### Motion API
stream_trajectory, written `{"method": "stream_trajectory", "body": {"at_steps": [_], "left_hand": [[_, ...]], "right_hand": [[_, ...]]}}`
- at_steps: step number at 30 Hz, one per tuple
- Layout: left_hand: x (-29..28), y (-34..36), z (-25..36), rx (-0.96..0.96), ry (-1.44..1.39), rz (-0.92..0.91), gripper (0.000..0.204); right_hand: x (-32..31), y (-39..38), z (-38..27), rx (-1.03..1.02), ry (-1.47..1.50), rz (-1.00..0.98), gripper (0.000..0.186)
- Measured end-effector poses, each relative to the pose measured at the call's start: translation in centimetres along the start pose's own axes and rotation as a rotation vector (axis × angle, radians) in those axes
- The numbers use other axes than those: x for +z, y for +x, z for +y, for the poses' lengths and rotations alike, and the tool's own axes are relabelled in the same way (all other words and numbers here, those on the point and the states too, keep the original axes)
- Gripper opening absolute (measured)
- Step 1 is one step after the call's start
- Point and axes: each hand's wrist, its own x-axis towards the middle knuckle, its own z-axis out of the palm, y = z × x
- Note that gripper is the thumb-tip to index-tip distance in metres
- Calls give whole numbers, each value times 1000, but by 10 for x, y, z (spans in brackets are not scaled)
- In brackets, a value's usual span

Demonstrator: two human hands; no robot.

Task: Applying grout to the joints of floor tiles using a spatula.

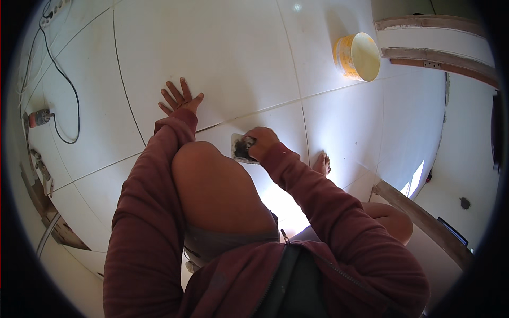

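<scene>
My left hand (182, 96) lies flat with spread fingers on the large pale floor tiles (228, 58), bearing on them at the end of a straight arm. In front of my raised knee, my right hand (262, 142) is closed around a small flat, pale, square-edged piece (237, 152) smeared with dark matter. That piece is down at the tile surface, close to a dark joint line (209, 129). My fingers cover much of it, so its exact kind cannot be made out.
A yellow-and-white bucket (343, 58) lies or leans toward the right. Wooden frame pieces (424, 54) stand at far right, another timber (419, 220) nearer. At left are a red-and-dark power tool (40, 118), its black cord (78, 100) and a power strip (50, 11).
</scene>
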Motion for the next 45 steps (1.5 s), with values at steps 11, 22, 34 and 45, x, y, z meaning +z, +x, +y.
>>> {"method": "stream_trajectory", "body": {"at_steps": [11,22,34,45], "left_hand": [[-10,-3,15,-15,162,-68,65],[-3,2,7,3,280,-110,64],[-8,-4,6,-24,144,-126,64],[-23,-8,16,-33,591,-139,61]], "right_hand": [[12,30,-12,158,13,212,33],[-6,18,-28,-197,-400,121,31],[7,32,-12,130,2,280,36],[-119,-21,72,203,624,439,41]]}}
